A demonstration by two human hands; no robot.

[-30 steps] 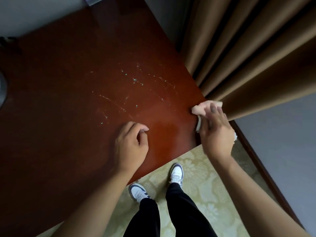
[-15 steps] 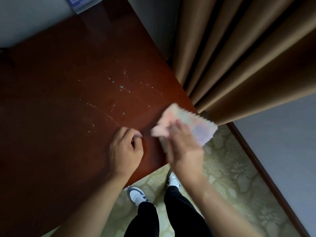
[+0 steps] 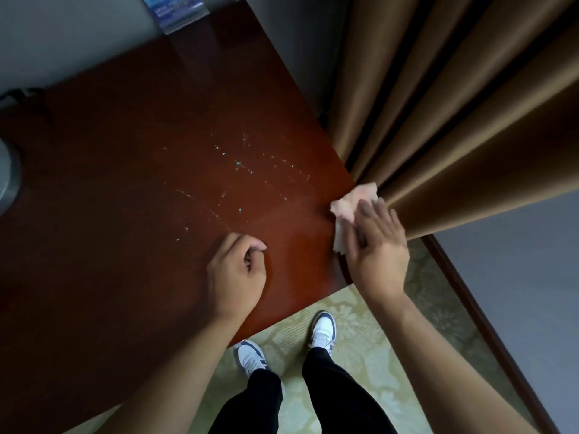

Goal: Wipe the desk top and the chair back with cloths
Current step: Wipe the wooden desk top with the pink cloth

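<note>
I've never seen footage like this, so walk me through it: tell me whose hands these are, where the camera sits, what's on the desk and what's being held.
There is no machine here. A person wears a camera on the head, looking down, so you see their own arms, legs and shoes over a patterned carpet. The reddish-brown desk top fills the left; pale specks and streaks lie on it. The right hand presses a pale cloth onto the desk's right edge, beside the brown curtain, with fairly straight fingers. The left hand rests on the desk, loosely curled, holding nothing visible. A blue booklet sits at the far edge. A grey object at the left edge is cut off, so I cannot identify it.
</note>
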